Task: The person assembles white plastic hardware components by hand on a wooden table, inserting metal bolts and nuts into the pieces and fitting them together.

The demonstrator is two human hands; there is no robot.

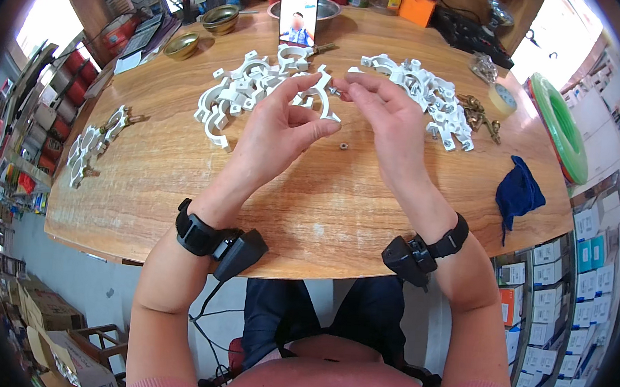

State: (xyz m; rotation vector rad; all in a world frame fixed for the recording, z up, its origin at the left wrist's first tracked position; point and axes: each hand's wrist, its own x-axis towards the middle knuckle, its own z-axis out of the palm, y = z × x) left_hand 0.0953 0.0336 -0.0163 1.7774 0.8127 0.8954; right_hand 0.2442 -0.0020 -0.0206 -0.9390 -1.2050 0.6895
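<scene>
At the far left of the wooden table [181, 184], a small group of assembled white clamps [92, 146] lies apart. A pile of white plastic pipe clamps [242, 88] sits ahead of the left hand [278, 130], which pinches one white clamp half [324, 94] raised above the table. The right hand [387, 120] grips a small screw [337, 91] at that clamp. A small nut [343, 145] lies below, a second clamp pile [425, 90] and a blue cloth [518, 194] farther right.
</scene>
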